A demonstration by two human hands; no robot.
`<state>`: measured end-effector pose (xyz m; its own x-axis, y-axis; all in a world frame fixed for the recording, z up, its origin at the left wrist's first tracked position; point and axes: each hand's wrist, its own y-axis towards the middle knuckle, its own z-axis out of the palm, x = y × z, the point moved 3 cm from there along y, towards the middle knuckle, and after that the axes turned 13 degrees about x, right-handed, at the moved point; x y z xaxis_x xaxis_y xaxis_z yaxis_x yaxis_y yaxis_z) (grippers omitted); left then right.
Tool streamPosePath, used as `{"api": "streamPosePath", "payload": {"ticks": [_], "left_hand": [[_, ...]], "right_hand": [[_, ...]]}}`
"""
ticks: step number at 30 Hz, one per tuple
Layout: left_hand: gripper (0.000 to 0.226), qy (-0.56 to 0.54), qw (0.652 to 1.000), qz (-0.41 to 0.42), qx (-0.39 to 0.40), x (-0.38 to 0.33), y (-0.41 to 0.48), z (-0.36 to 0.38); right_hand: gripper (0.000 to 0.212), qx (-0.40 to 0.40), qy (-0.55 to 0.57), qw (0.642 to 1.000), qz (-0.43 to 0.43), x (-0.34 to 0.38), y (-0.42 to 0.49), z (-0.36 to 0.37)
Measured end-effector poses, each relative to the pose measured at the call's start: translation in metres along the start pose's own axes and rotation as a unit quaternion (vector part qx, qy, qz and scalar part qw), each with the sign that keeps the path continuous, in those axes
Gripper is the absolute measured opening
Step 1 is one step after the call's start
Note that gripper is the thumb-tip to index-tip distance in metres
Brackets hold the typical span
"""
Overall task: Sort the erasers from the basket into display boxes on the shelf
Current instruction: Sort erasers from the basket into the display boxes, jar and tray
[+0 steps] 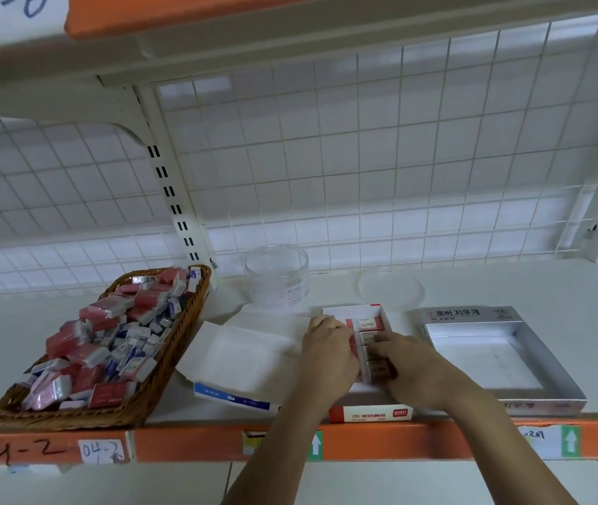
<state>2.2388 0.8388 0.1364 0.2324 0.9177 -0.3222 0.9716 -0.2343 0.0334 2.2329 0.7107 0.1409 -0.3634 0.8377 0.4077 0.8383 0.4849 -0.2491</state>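
A wicker basket (166, 362) at the left of the shelf is heaped with several red and blue-white erasers (108, 344). In the middle stands a red display box (370, 413) holding a row of red erasers (369, 324). Both hands are inside this box. My left hand (330, 355) lies over its left half, fingers curled down onto the erasers. My right hand (410, 366) lies over the right half, with its fingertips on an eraser (379, 369) in the row. An open blue-and-white box (239, 359) lies left of it. A silver display box (501, 355) stands at the right.
A clear plastic jar (277, 275) stands behind the boxes, its clear lid (390, 289) lying to the right. A wire grid forms the shelf's back. The orange shelf edge (188, 444) carries paper labels. Another shelf hangs overhead.
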Motion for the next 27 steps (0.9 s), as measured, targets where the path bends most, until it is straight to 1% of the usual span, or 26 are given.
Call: {"api": "streamPosePath", "payload": {"ticks": [3,7,11,14,17,19,21,24,25,27], "left_hand": [[0.039,-0.030,0.999,-0.011,-0.023,-0.001,-0.005,-0.004],[0.038,-0.070,0.995,-0.035,-0.064,-0.004,-0.012,-0.011],[0.038,-0.089,0.992,-0.040,-0.084,-0.007,-0.016,-0.015],[0.040,-0.136,0.984,-0.049,-0.107,-0.007,-0.017,-0.018],[0.045,-0.185,0.973,-0.061,-0.126,-0.005,-0.019,-0.024],[0.046,-0.175,0.975,-0.057,-0.123,-0.003,-0.021,-0.028],[0.046,-0.139,0.982,-0.072,-0.105,0.004,-0.025,-0.031],[0.047,-0.093,0.983,-0.143,-0.066,0.019,-0.034,-0.031],[0.048,-0.104,0.980,-0.159,-0.054,0.023,-0.038,-0.031],[0.048,-0.190,0.967,-0.167,-0.040,0.027,-0.043,-0.030]], "right_hand": [[0.035,-0.055,0.020,0.998,0.021,0.002,-0.005,-0.001],[0.037,-0.070,0.020,0.997,0.024,0.004,-0.008,0.000],[0.040,-0.081,0.022,0.996,0.019,0.002,-0.009,0.003],[0.043,-0.113,0.002,0.994,0.001,0.007,-0.012,0.002],[0.046,-0.151,-0.015,0.988,0.009,0.014,-0.015,0.002],[0.040,-0.195,-0.011,0.981,0.010,0.019,-0.017,0.002],[0.036,-0.230,0.000,0.973,0.017,0.023,-0.016,0.003],[0.042,-0.264,0.009,0.964,0.005,0.035,-0.013,0.005],[0.045,-0.267,0.014,0.964,-0.009,0.042,-0.011,0.006],[0.046,-0.260,0.016,0.965,-0.036,0.056,-0.004,0.011]]}}
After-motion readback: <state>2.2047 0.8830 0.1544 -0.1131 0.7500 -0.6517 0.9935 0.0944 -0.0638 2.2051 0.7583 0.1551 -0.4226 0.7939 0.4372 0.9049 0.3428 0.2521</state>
